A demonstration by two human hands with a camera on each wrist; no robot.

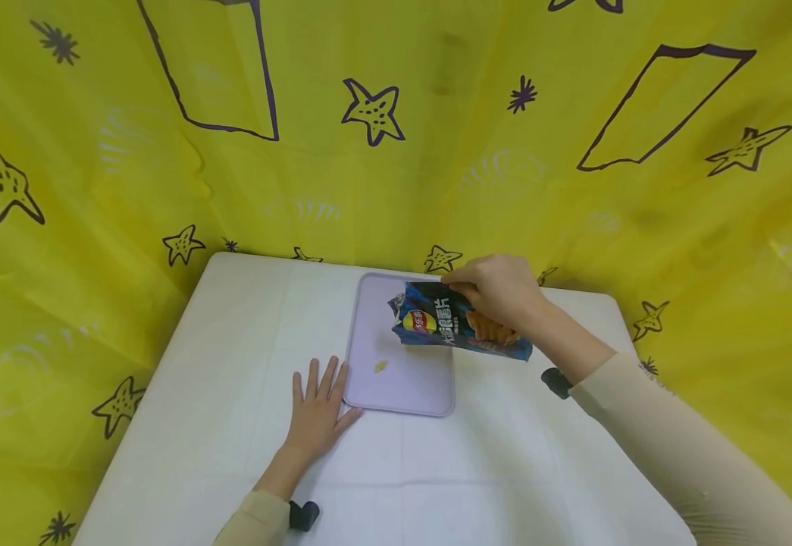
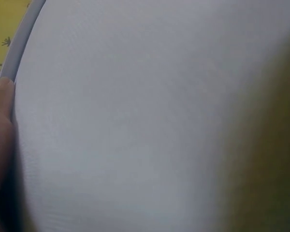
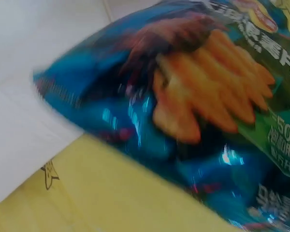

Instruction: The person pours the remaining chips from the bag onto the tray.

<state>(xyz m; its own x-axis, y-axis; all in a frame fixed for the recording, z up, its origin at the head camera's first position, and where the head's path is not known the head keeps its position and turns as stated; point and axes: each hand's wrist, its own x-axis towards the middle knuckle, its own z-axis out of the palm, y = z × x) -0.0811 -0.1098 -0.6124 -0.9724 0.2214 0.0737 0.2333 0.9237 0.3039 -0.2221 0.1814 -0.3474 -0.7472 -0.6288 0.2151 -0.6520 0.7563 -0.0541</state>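
My right hand pinches the upper edge of a dark blue chip bag, held sideways over the tray. The bag's torn end points left, and silver lining shows there. Up close in the right wrist view, the bag shows a picture of ridged chips. Below it lies a pale lilac tray with one small yellow chip piece on it. My left hand lies flat on the table with fingers spread, touching the tray's left edge near its front corner. In the left wrist view a fingertip meets the tray rim.
A white table with rounded far corners carries the tray. Behind and beside it hangs a yellow curtain printed with starfish. Black wrist devices show by the left wrist and the right wrist.
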